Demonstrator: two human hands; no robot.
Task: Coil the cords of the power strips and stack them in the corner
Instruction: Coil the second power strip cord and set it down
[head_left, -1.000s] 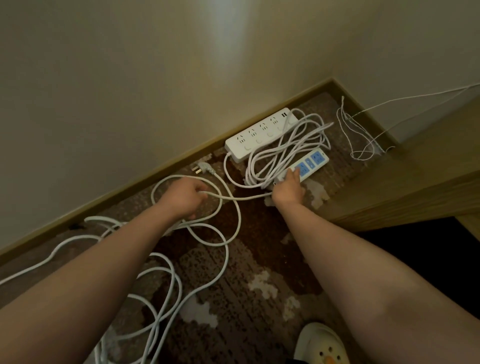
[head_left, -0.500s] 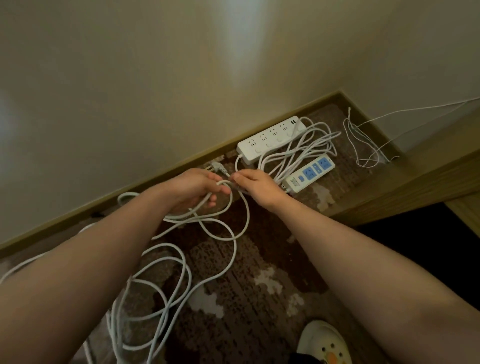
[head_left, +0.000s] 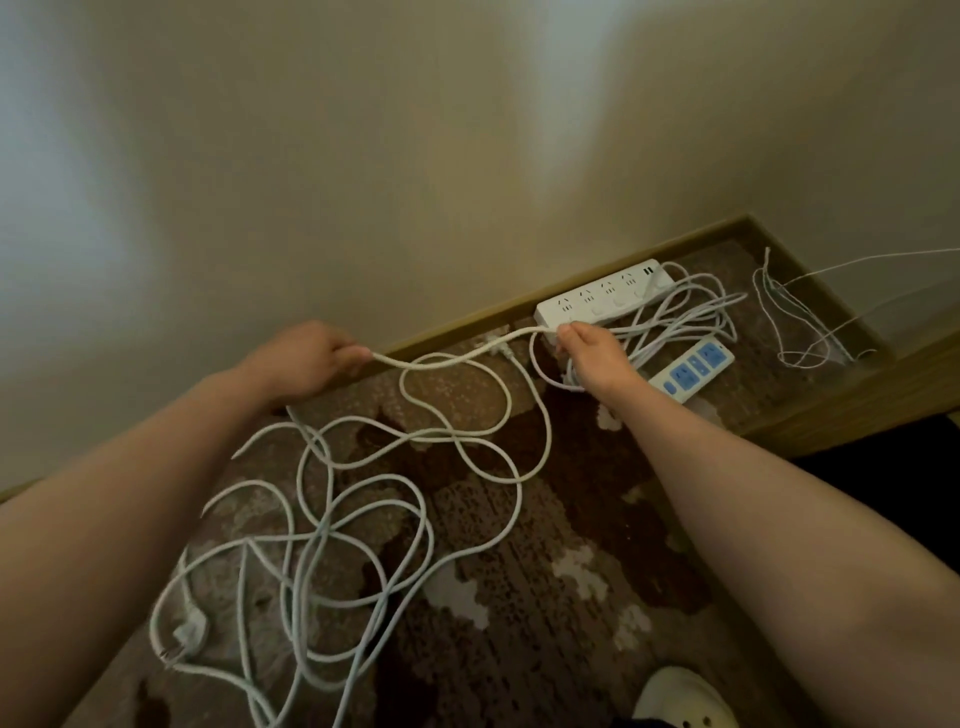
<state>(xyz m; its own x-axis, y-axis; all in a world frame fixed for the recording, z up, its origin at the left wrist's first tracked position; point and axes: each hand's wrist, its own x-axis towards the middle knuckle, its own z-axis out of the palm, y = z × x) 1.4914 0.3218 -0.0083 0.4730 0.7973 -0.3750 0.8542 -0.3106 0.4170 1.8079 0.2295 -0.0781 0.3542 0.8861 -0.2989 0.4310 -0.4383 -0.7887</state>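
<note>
A long white power strip (head_left: 602, 302) lies along the baseboard near the corner. A smaller white strip with blue sockets (head_left: 693, 368) lies in front of it, beside a coiled bundle of white cord (head_left: 691, 317). A loose white cord (head_left: 415, 462) sprawls in tangled loops over the carpet, its plug (head_left: 189, 631) at the lower left. My left hand (head_left: 306, 361) pinches this cord near the wall. My right hand (head_left: 589, 353) grips the same cord next to the long strip's end. The stretch between my hands hangs slightly slack.
Patterned brown carpet (head_left: 571, 545) covers the floor. A thin white wire (head_left: 795, 322) loops in the corner and runs off to the right. A wooden ledge (head_left: 857, 405) borders the right side. A white clog (head_left: 685, 699) shows at the bottom.
My hands, close together half a second ago, have drawn apart along the cord: the left moved left toward the wall, the right moved toward the long strip.
</note>
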